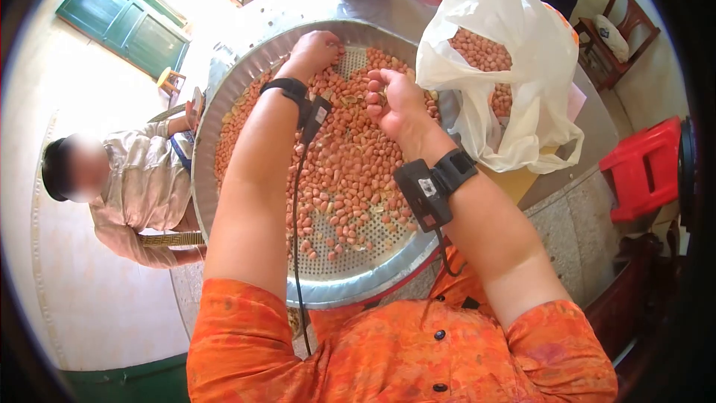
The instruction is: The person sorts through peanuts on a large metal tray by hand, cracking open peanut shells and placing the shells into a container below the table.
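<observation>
While handling peanuts (350, 145) across the tray (332, 267), use left hand (316, 51), curled near the far edge, and right hand (395, 101), half-curled towards the right edge, gently and low (cannot tell whether gripping any).

My nuts (335, 157) are small and pinkish brown, lying loose across a round, silver tray (358, 263) with little holes.
</observation>
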Demonstrator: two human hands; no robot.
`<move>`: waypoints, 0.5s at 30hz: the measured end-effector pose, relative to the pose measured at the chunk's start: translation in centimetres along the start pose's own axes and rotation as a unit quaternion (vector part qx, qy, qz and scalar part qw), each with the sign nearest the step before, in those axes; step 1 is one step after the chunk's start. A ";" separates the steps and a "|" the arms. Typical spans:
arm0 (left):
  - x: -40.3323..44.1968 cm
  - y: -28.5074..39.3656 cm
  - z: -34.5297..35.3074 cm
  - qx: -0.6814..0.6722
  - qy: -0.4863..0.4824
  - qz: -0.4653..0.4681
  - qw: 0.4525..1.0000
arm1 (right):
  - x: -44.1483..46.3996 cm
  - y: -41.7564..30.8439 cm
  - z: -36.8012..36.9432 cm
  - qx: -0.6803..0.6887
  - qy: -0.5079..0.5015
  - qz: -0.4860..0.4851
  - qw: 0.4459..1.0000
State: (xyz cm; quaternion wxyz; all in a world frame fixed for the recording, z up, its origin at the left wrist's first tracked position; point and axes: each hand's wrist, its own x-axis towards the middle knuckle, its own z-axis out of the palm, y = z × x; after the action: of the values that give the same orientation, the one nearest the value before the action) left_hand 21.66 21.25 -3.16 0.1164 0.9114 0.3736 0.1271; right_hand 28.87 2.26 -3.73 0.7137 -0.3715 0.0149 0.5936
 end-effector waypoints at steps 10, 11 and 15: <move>-2.2 -0.7 -2.0 0.049 -0.070 -0.017 0.996 | 0.1 0.1 0.0 -0.008 -0.007 -0.012 1.000; -2.7 -0.9 -2.7 -0.029 -0.092 -0.001 0.995 | 0.2 0.1 0.0 -0.007 -0.014 -0.009 1.000; -6.1 3.5 -5.7 -0.310 -0.179 -0.003 0.934 | 0.4 0.2 -0.2 0.003 -0.038 0.019 0.999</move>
State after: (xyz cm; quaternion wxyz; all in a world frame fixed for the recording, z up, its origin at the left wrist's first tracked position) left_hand 17.97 15.17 2.43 0.4588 0.8364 0.2913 0.0712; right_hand 28.87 2.54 -4.18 0.7036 -0.3460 -0.0036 0.6207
